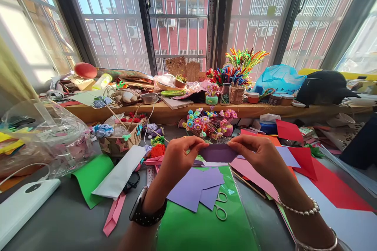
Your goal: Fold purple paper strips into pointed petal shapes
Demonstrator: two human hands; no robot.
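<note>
A folded strip of purple paper (219, 153) is stretched between my two hands above the work surface. My left hand (183, 153) pinches its left end between thumb and fingers. At the other end, my right hand (255, 156) grips it the same way. Below lie several loose sheets of purple paper (185, 190), overlapping on a green sheet (203, 231) with a clear cover. A pair of scissors (221, 206) rests there too, its handles showing and its blades hidden under the purple paper.
Left of my arms lie a white paper packet (120, 172), green paper (92, 180), a folded pink strip (114, 213) and a white power bank (28, 208). Red paper (338, 184) and pink paper (256, 174) spread rightward. Behind stand crocheted flowers (203, 121) and a crowded ledge (165, 110).
</note>
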